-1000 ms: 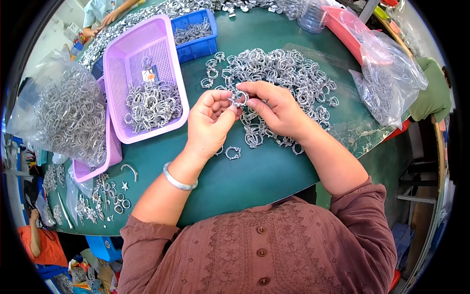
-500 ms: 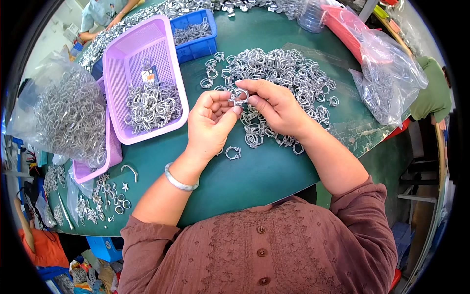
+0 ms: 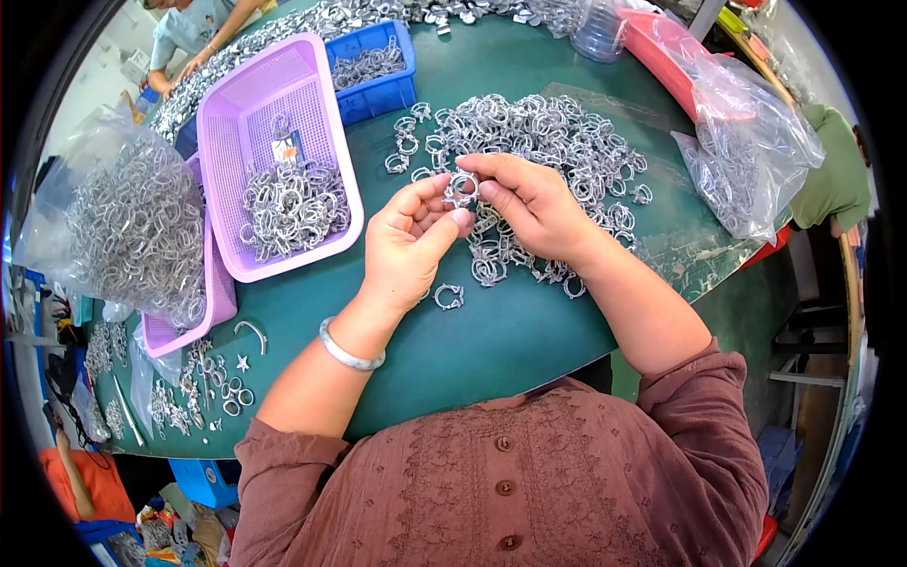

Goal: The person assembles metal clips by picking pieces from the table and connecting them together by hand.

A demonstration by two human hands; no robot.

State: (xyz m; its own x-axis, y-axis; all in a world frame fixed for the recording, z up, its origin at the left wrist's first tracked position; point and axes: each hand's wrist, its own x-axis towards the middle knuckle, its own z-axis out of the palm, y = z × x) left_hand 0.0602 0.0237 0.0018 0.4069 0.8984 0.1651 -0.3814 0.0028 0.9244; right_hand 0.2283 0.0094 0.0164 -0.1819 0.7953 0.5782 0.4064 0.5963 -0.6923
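Observation:
A silver-grey metal ring (image 3: 462, 189) with small projecting parts is held up between my two hands, over the near edge of a pile of similar rings (image 3: 539, 137). My right hand (image 3: 531, 206) pinches it from the right between thumb and bent index finger. On the other side my left hand (image 3: 408, 236) has half-curled fingers against the ring's left edge, its thumb at the lower rim. Below the hands, one open ring (image 3: 449, 297) lies by itself on the green table (image 3: 472, 345).
Left of my hands stands a purple basket (image 3: 354, 203) with more rings, beside a bulging clear bag (image 3: 137, 222). A blue bin (image 3: 383, 99) is behind. Far right are a pink basket (image 3: 657, 66) and a plastic bag (image 3: 732, 189). Another person's arm (image 3: 222, 38) reaches in at upper left.
The ring has turned so its round opening faces up more. My left fingers have loosened and spread slightly around it; my right hand is nearly still.

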